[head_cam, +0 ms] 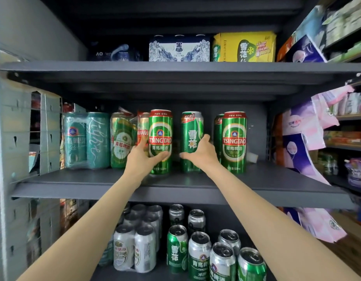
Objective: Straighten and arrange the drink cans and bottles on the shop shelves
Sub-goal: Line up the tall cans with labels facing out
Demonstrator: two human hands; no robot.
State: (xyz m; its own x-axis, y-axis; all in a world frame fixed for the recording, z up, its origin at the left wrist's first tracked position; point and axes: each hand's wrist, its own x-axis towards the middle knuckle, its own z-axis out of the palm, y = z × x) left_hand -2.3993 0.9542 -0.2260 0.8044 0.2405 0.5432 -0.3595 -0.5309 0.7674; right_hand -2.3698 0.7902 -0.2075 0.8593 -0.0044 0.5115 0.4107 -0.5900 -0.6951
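Gripping two upright cans on the middle shelf (277, 185) — left hand (142, 157) curled round a Tsingtao can (160, 136), right hand (202, 152) round a Snow beer can (190, 136). Narrow gap between them — bare shelf just forward of both hands.

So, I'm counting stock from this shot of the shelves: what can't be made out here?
All head view:
- Rows behind the Tsingtao can in the left hand: hidden by the front cans.
- Lower label of the green snowflake can: covered by the right hand.
- Dark pack on the top shelf: in shadow, unreadable.
- Goods on the right-hand shelves: blurred and cut off by the edge.
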